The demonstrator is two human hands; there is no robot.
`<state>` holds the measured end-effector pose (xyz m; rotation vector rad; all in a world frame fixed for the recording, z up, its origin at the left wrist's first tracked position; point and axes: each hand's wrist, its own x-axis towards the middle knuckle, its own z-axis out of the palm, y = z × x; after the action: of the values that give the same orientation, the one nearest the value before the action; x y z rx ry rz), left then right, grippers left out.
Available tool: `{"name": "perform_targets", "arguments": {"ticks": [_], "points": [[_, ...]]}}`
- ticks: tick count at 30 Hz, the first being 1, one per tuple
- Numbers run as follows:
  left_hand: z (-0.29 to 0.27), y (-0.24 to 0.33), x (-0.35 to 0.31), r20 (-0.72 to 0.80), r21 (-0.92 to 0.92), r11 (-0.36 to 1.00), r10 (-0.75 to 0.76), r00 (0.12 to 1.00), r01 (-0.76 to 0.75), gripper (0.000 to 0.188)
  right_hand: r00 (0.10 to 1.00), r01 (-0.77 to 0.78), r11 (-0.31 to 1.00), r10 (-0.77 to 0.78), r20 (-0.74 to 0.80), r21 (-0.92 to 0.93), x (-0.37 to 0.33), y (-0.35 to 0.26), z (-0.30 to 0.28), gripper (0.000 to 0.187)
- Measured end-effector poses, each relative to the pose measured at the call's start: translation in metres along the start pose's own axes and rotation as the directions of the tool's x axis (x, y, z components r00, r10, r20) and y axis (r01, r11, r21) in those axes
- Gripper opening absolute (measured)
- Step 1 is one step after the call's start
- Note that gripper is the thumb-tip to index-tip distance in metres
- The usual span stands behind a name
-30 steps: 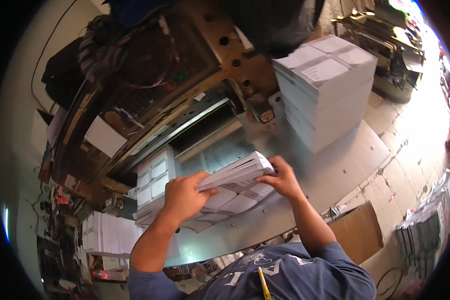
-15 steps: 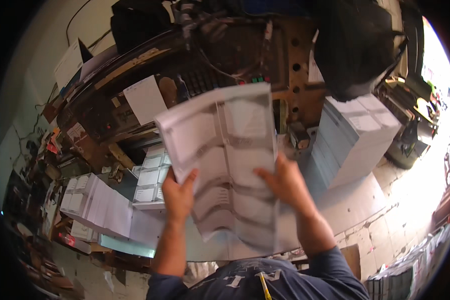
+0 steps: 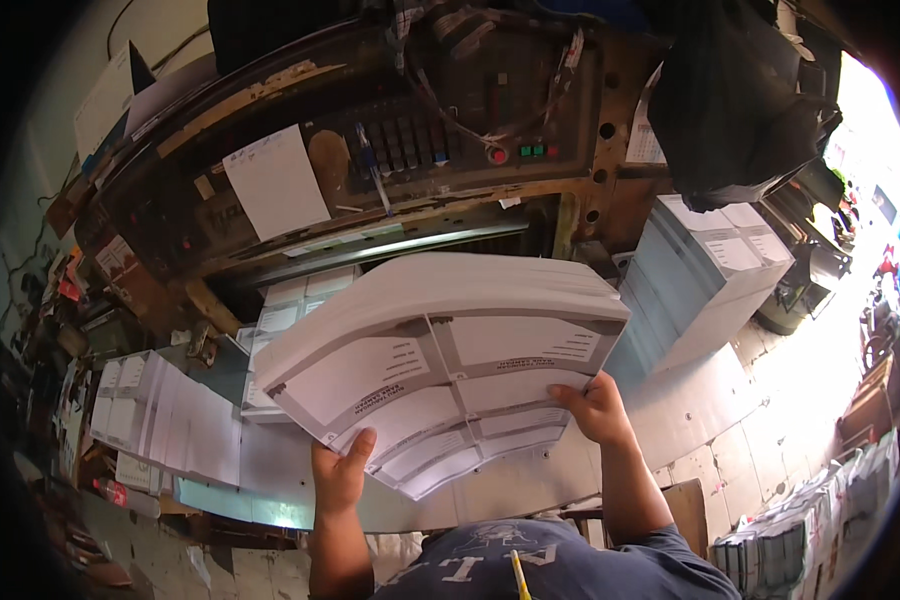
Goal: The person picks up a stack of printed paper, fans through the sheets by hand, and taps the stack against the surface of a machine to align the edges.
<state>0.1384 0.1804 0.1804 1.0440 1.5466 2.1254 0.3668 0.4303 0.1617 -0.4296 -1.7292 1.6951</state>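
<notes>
A thick stack of large printed paper sheets is held up in front of me, bowed along its length. Grey bands and white panels cover its top sheet. My left hand grips the near left edge, thumb on top and fingers hidden beneath. At the right edge my right hand clamps the stack in the same way, thumb over the printed face. Beyond the held sheets, another pile of printed sheets lies on the machine bed, partly covered from view.
A tall paper stack stands on the right of the metal table. Fanned-out sheets lie at the left. Behind is a machine panel with buttons and a white paper sheet. A black bag hangs at the far right.
The stack has swung from upright to a flatter tilt, its far edge now lower and its thickness showing. Both hands have moved lower, keeping hold at its sides.
</notes>
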Motion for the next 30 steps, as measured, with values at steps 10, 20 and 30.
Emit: {"name": "perform_targets", "arguments": {"ticks": [10,20,30], "points": [[0.010,-0.040,-0.046,-0.108,0.158,0.974,0.183,0.977,-0.165,0.056,0.991,0.123,0.992,-0.121,0.052,-0.030,0.003,0.014,-0.014,0.072],[-0.004,-0.063,-0.037,-0.036,0.025,1.000,0.011,0.999,-0.010,0.056,0.997,0.078,0.980,-0.074,-0.026,0.184,-0.010,0.027,-0.007,0.058],[0.041,-0.054,-0.050,-0.076,0.628,0.768,0.216,0.973,-0.122,0.036,0.950,-0.059,0.907,-0.077,-0.303,-0.417,-0.028,0.016,0.044,0.043]]}}
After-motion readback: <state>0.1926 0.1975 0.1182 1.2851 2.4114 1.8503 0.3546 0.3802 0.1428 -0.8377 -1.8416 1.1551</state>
